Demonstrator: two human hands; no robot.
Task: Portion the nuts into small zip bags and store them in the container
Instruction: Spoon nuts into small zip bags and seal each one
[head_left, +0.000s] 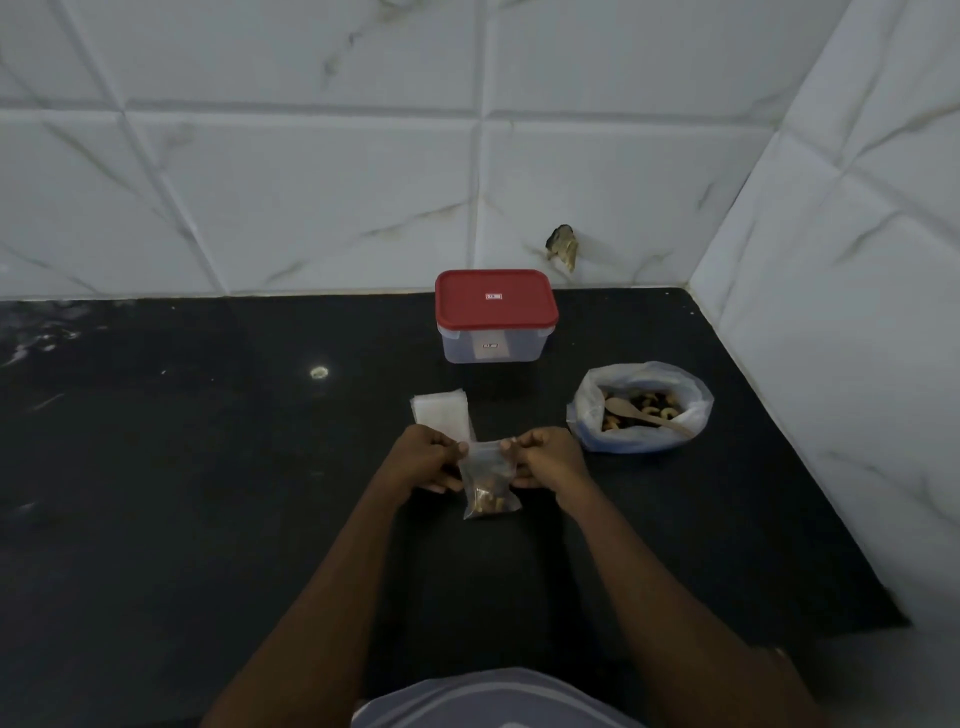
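Ahead — lidded container (494, 332) beyond zip bag (489, 486).

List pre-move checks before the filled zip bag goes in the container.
1. Bag held: left-hand grip and right-hand grip pinch the small zip bag at its top corners. ok
2. Portion inside: nuts sit at the bag's bottom. ok
3. Zip sealed along the top. cannot tell
4. Container open: the red lid is on. not ok
5. Wooden spoon parked in the big nut bag. ok
6. Stack of empty bags lies left of the direct line to the container. ok
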